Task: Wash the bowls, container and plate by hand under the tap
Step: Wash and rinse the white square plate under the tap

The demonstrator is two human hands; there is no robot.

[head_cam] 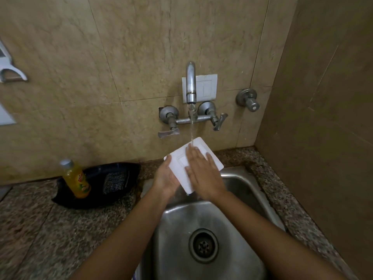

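Observation:
A white square plate (179,158) is held tilted above the back of the steel sink (238,184), with its underside facing me. My left hand (166,178) grips its left edge from below. My right hand (201,170) lies flat on the plate's surface, fingers spread and pointing at the wall. Water runs from the wall tap (190,83) in a thin stream and lands at my right fingertips near the plate's far corner. No bowls or container are in view.
A yellow soap bottle (75,179) stands in a black tray (96,186) with a steel scrubber (115,182) on the granite counter left of the sink. The sink drain (203,245) sits below my arms. A tiled side wall closes the right.

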